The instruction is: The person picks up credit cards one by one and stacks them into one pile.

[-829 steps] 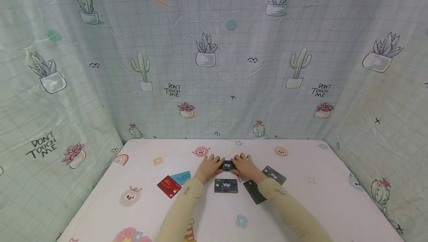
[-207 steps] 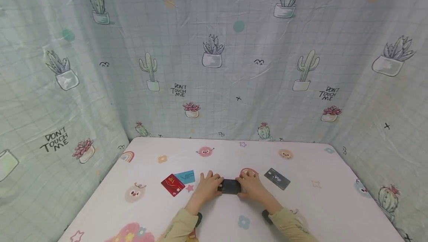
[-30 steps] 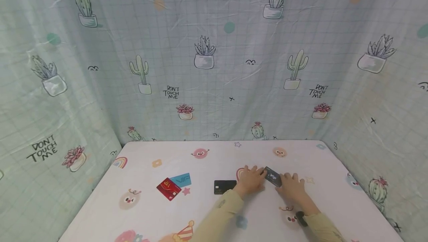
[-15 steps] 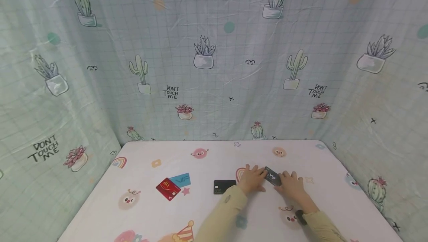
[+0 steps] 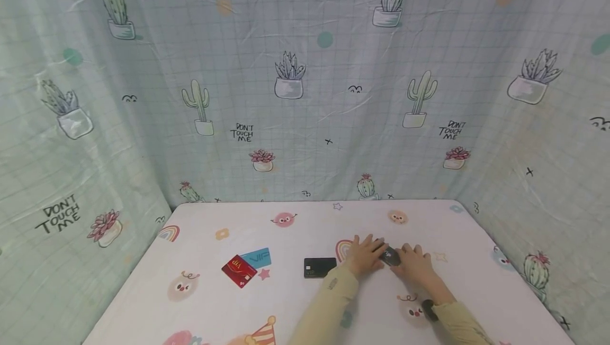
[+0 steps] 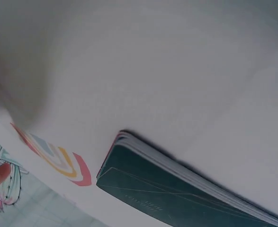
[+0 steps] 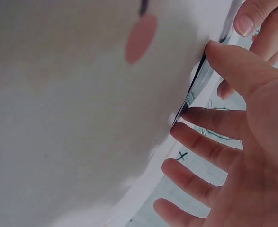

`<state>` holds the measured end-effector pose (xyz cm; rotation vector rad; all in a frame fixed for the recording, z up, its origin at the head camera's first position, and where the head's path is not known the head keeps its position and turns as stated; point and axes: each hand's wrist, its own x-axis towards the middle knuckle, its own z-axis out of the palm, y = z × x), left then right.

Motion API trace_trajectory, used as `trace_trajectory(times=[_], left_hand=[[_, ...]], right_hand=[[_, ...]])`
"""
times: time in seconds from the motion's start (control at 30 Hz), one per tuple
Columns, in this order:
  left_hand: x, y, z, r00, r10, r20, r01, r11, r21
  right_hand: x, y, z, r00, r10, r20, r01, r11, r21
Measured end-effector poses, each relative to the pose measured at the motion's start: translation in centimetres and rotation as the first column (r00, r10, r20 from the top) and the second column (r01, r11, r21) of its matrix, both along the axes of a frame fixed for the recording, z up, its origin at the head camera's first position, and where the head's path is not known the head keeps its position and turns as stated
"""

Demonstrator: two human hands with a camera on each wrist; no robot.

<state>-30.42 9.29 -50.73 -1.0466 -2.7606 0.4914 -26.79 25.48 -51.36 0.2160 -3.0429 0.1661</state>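
Farthest left on the table (image 5: 143, 292), the red card (image 5: 239, 271) overlapped a corner of the blue card (image 5: 257, 257), both well apart from your grips. Next, near the middle, sat the black stack (image 5: 320, 268), neatly squared, with several thin layers showing along its edge in the left wrist view. To its right, your left grip (image 5: 366, 256) was clamped over the left end of the grey card (image 5: 391, 256), and your right grip (image 5: 414, 264) pinched the other end between thumb and fingers. The card sat slantwise between them; you could not tell whether it lay flat or was slightly raised. It would likely have felt light and stiff, springy if bent and slick on its broad faces, hard to break but easy to let slide. Its edges and ends, where thumb could oppose fingers, looked the best places to take hold; pressing on the face alone would probably have made it skid. Counting from the left, you had one red card, one blue card, one black stack whose layers could not be counted exactly, and one grey card showing, held by two grips.
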Motion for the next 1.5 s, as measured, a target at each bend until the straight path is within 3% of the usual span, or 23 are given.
trace_trajectory(times=[0.17,0.43,0.73,0.87,1.0,1.2,1.5], left_hand=[[0.3,0.1,0.6,0.999,0.042,0.015,-0.042,0.999,-0.029],[0.6,0.1,0.9,0.999,0.051,-0.009,-0.052,0.995,-0.087],[0.0,-0.2,-0.2,0.999,-0.031,-0.025,0.033,0.996,0.079],[-0.2,-0.3,-0.5,0.997,-0.053,-0.051,0.057,0.995,0.082],[-0.4,-0.3,-0.8,0.995,-0.067,-0.076,0.072,0.995,0.068],[-0.5,-0.7,-1.2,0.993,-0.069,-0.097,0.074,0.996,0.049],[-1.0,-0.9,-1.5,0.997,-0.02,-0.074,0.021,1.0,0.02]], right_hand=[[0.1,0.0,0.1,1.0,0.005,0.019,-0.005,1.0,-0.005],[0.1,-0.1,0.2,0.999,0.05,0.015,-0.05,0.998,-0.026],[-0.1,0.0,-0.1,0.998,0.048,0.03,-0.048,0.999,-0.025],[0.0,0.2,-0.3,0.998,0.064,0.028,-0.064,0.998,-0.02],[-0.2,0.7,-0.5,0.994,0.109,-0.029,-0.108,0.994,0.027],[-0.7,1.7,-1.1,0.96,0.23,-0.159,-0.206,0.966,0.155],[-1.9,2.7,-1.6,0.885,0.397,-0.243,-0.318,0.897,0.307]])
